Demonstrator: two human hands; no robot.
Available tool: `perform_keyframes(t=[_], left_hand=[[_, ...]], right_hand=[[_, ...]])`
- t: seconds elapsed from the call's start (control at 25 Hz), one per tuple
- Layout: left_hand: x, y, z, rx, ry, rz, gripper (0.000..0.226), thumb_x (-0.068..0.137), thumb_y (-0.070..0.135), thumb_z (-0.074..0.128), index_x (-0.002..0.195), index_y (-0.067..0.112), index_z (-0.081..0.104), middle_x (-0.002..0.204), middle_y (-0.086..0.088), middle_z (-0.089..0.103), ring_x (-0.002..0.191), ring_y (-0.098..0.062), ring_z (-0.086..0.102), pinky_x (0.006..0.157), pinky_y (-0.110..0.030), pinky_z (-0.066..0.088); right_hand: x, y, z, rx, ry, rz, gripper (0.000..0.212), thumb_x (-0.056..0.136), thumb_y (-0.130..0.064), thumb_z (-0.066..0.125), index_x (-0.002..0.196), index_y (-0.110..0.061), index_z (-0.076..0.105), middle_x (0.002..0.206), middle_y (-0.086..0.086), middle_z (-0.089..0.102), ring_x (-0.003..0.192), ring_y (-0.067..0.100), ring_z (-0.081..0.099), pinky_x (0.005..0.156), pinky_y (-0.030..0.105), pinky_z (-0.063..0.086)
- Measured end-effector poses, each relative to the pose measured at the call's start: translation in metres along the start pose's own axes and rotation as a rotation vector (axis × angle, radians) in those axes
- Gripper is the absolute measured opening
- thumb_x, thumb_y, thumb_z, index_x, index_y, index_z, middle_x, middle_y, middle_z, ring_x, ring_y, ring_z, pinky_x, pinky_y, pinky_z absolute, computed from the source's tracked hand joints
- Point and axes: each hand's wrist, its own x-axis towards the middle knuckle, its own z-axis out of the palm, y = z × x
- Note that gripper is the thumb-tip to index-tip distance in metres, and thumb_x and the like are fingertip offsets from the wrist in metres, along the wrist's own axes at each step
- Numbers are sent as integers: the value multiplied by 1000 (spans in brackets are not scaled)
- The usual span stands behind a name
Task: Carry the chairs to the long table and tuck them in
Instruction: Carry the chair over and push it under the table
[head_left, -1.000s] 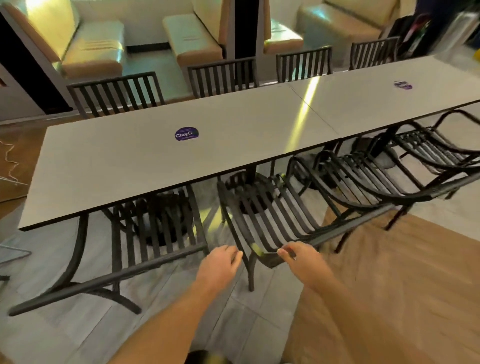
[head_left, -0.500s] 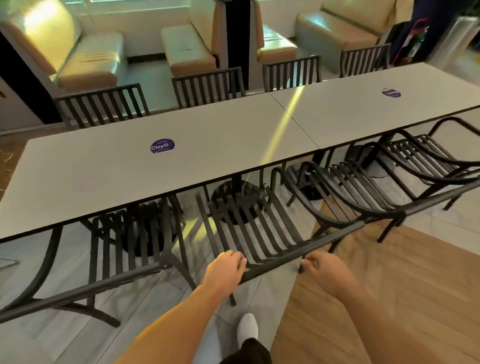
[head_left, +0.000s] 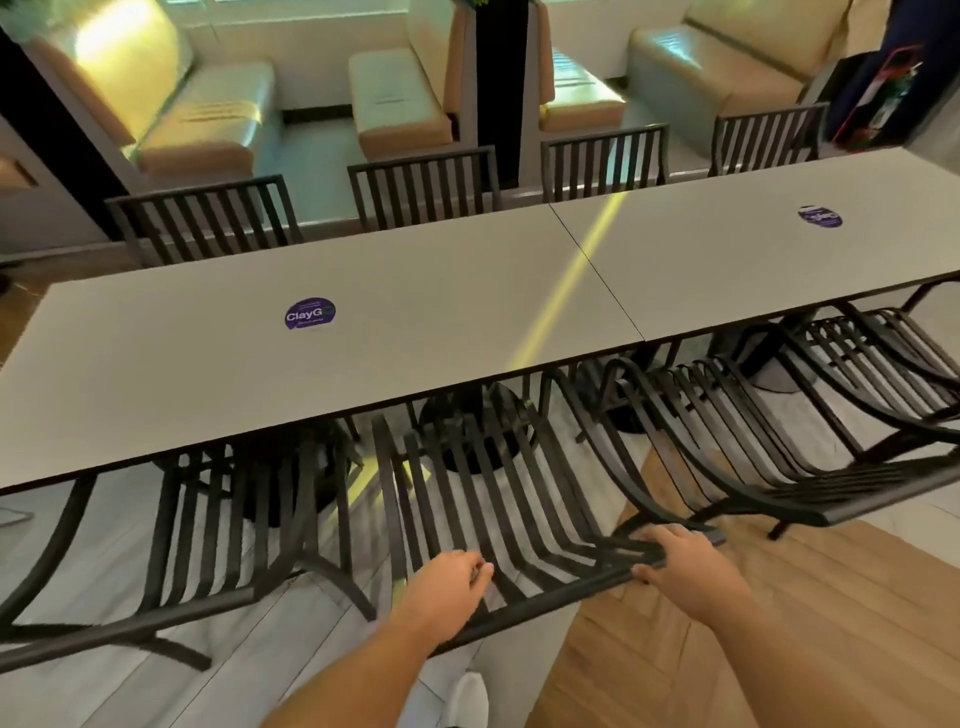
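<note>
A black slatted metal chair (head_left: 498, 499) stands in front of me, its seat partly under the near edge of the long grey table (head_left: 441, 291). My left hand (head_left: 447, 582) is closed over the chair's top back rail near its left end. My right hand (head_left: 685, 566) grips the same rail toward its right end. The chair's front legs are hidden beneath the tabletop.
Matching black chairs flank it: one on the left (head_left: 208, 525), two on the right (head_left: 727, 441). Several more chairs (head_left: 421, 187) line the far side. Beige booth seats (head_left: 208, 119) stand behind. My white shoe (head_left: 470, 696) is on the grey floor; wood flooring (head_left: 779, 649) lies to the right.
Both hands moved onto the chair's back rail and closed on it. The chair has slid forward, farther under the table, and I have stepped closer.
</note>
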Motion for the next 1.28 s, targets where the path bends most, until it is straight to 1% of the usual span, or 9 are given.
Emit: perform_keyframes(t=[0.2, 0.32, 0.4, 0.56, 0.68, 0.76, 0.88, 1.12, 1.28], left_hand=[[-8, 30, 23, -31, 8, -197, 33, 107, 50, 38, 112, 32, 65, 98, 8, 68, 87, -8, 61, 82, -30, 50], [-18, 50, 43, -115, 2, -333, 32, 105, 52, 42, 108, 31, 66, 91, 8, 66, 81, -7, 63, 74, -26, 52], [-23, 62, 55, -154, 2, -398, 33, 102, 58, 47, 107, 32, 66, 90, 9, 65, 82, -6, 62, 73, -25, 50], [-28, 66, 64, -119, -14, -449, 53, 87, 69, 63, 128, 36, 62, 117, 14, 62, 111, -9, 56, 100, -33, 48], [-26, 57, 71, 44, -12, -493, 45, 95, 47, 67, 137, 36, 56, 130, 9, 59, 125, -16, 50, 113, -38, 38], [-20, 49, 71, 111, -28, -521, 40, 98, 32, 64, 137, 37, 56, 130, 8, 59, 126, -17, 51, 115, -37, 35], [-10, 41, 70, 189, -131, -550, 49, 98, 14, 62, 142, 35, 52, 134, 5, 56, 127, -18, 50, 115, -38, 33], [5, 30, 67, 318, -171, -550, 58, 95, 8, 63, 145, 33, 49, 141, 3, 53, 133, -20, 47, 116, -41, 30], [22, 21, 51, 363, -149, -529, 56, 96, 4, 58, 143, 33, 51, 140, 3, 53, 132, -20, 46, 112, -40, 30]], right_hand=[[27, 33, 3, -206, -118, -169, 45, 90, -48, 65, 132, -39, 53, 133, -10, 57, 127, 15, 50, 108, 35, 44], [38, 43, 4, -273, -160, -295, 40, 95, -46, 57, 134, -36, 53, 136, -9, 56, 132, 18, 47, 114, 36, 34], [47, 49, 1, -289, -192, -365, 38, 97, -44, 55, 133, -35, 53, 134, -8, 57, 129, 18, 49, 113, 35, 36], [62, 54, 0, -291, -251, -403, 29, 94, -48, 57, 120, -36, 59, 122, -8, 62, 115, 17, 59, 103, 34, 45], [66, 53, 3, -323, -236, -385, 24, 96, -41, 54, 118, -35, 60, 117, -8, 64, 109, 16, 63, 96, 33, 50], [68, 54, 6, -339, -217, -349, 20, 98, -35, 52, 115, -33, 62, 113, -7, 66, 105, 17, 65, 91, 34, 54], [70, 54, 8, -375, -223, -300, 20, 99, -31, 50, 113, -31, 65, 106, -6, 68, 100, 17, 67, 87, 33, 55], [80, 46, 13, -346, -224, -294, 21, 102, -28, 51, 119, -28, 63, 112, -5, 68, 104, 15, 65, 91, 31, 52], [86, 34, 17, -313, -205, -236, 19, 101, -29, 55, 116, -29, 65, 104, -7, 68, 95, 13, 65, 87, 29, 54]])
